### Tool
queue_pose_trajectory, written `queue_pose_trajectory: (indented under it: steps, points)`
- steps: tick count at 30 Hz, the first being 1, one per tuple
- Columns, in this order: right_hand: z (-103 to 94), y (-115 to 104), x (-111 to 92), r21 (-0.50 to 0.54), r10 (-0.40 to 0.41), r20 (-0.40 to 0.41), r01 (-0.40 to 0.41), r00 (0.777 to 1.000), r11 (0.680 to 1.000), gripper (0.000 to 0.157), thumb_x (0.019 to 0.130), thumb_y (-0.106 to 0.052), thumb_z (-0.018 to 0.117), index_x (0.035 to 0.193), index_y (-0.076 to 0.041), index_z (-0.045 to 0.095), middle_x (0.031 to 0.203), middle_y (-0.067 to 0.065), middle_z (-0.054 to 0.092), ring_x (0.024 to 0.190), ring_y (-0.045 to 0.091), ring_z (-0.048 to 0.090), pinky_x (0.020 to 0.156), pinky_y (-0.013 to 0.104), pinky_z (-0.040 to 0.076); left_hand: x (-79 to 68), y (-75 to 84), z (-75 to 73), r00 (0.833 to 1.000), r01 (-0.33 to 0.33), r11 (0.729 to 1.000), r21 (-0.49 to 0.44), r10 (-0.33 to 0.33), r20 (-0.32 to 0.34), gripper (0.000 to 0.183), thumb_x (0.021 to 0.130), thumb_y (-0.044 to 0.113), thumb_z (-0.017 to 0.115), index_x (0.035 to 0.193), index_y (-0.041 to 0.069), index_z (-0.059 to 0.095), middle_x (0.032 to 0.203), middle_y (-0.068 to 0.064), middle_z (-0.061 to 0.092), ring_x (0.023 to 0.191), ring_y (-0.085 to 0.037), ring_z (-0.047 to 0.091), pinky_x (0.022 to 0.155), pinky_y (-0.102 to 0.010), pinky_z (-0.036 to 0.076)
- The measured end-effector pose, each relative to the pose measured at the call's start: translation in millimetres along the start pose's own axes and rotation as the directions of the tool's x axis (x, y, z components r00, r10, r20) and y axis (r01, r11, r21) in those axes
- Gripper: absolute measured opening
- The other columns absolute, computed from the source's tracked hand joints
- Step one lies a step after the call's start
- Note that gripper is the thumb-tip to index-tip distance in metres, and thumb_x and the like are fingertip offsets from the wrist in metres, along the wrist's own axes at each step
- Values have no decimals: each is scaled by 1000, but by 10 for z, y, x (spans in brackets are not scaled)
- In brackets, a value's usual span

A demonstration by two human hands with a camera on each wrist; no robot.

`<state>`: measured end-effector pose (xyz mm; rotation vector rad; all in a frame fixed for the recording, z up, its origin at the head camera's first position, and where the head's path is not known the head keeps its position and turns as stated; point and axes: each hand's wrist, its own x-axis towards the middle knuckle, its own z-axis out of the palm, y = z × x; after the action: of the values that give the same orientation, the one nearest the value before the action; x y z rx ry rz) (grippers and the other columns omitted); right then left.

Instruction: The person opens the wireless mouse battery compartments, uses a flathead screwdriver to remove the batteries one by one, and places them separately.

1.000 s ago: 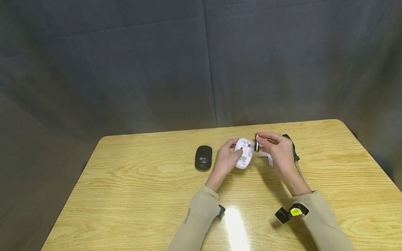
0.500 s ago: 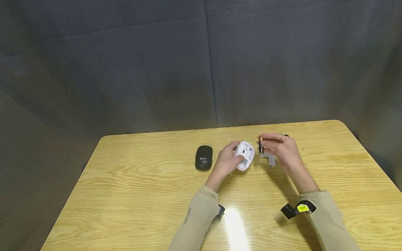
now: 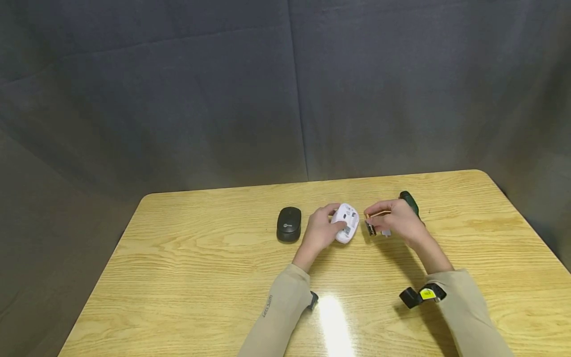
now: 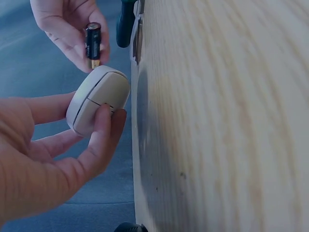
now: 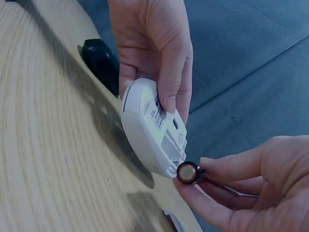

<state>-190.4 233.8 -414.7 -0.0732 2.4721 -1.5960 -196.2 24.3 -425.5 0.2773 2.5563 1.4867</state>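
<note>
My left hand [image 3: 322, 229] grips a white computer mouse [image 3: 346, 223] with its underside turned up. In the right wrist view the left thumb presses on the underside of the mouse [image 5: 147, 128], and its battery compartment [image 5: 170, 145] is uncovered. My right hand [image 3: 397, 220] pinches a small black and copper battery [image 3: 370, 225] between thumb and fingers, just right of the mouse. The left wrist view shows the battery [image 4: 93, 43] close beyond the mouse's edge. A white battery cover [image 3: 386, 232] lies on the table, partly hidden beneath the right hand.
A black mouse [image 3: 289, 225] sits on the wooden table [image 3: 214, 277] left of my left hand. Behind the right hand lies a screwdriver with a green handle [image 3: 409, 202], its shaft hidden. A dark curtain [image 3: 223, 99] hangs behind the table's far edge.
The battery in my right hand has moved a little right and down and now tilts. The white mouse has shifted slightly down. The right hand now covers more of the battery cover.
</note>
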Motion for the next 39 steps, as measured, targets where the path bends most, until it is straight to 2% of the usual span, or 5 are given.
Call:
queue_pose_trajectory:
  steps: [6, 16, 22, 34, 39]
  points:
    - [28, 40, 18, -80, 13, 33, -10, 999, 997, 25, 95, -2, 69, 116, 13, 69, 107, 21, 71, 78, 16, 69, 70, 31, 61, 23, -15, 12, 1000, 1, 999, 35, -1, 13, 49, 95, 7, 73, 142, 1, 60, 128, -18, 63, 104, -21, 59, 90, -32, 52]
    - [70, 73, 34, -152, 23, 25, -18, 999, 988, 16, 93, 4, 70, 107, 13, 71, 95, 17, 71, 76, 17, 69, 66, 32, 62, 24, -32, 10, 1000, 11, 999, 39, -12, 8, 49, 91, 0, 70, 139, 0, 62, 129, -19, 61, 110, -27, 60, 93, -36, 52]
    - [95, 101, 37, -209, -20, 22, 25, 1000, 978, 9, 92, 5, 71, 100, 10, 72, 89, 15, 72, 74, 19, 71, 65, 33, 62, 18, -26, -1, 1000, 26, 998, 56, -26, 3, 48, 90, -4, 69, 138, -1, 63, 129, -19, 61, 110, -26, 58, 97, -38, 51]
    - [163, 100, 91, -397, -81, 46, 92, 996, 913, 5, 91, 0, 73, 95, 4, 75, 84, 8, 72, 65, 15, 60, 56, 29, 52, 11, -53, -38, 998, 38, 987, 158, -44, 37, 53, 89, 0, 72, 140, -1, 60, 127, -17, 62, 104, -23, 59, 91, -35, 52]
    - [160, 94, 117, -456, -176, 51, 179, 983, 872, 6, 94, -2, 71, 91, 1, 76, 77, 4, 69, 60, 14, 53, 53, 29, 44, 13, -48, -80, 996, 72, 981, 179, -79, 29, 53, 92, 8, 72, 143, 3, 59, 124, -14, 62, 99, -21, 57, 88, -34, 51]
